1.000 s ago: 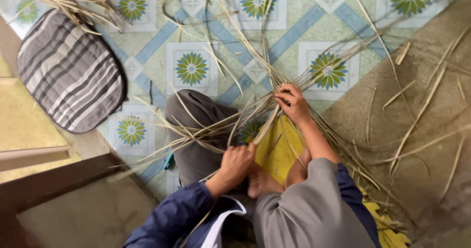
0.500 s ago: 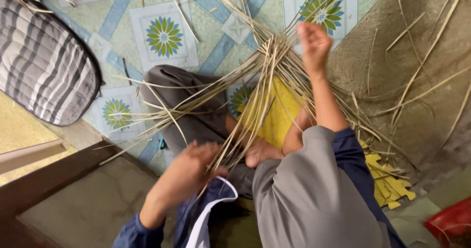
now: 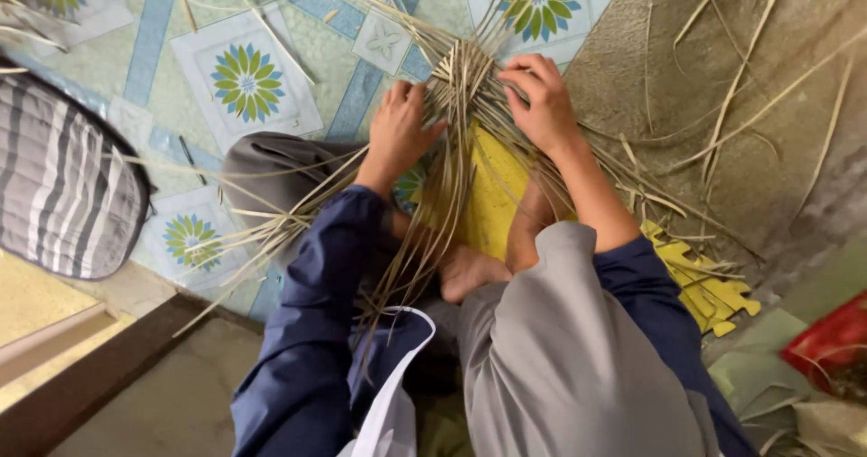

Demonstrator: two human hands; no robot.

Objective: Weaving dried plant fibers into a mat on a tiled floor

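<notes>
Both hands, left hand and right hand, grip woven straw strips over a yellow mat.

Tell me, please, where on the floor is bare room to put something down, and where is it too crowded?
Free: the tiled floor between the striped cushion and the woven strips, with only a few stray strips. Also the plain floor below the dark wooden edge. Crowded: around the left hand and right hand, and over the yellow mat.
</notes>
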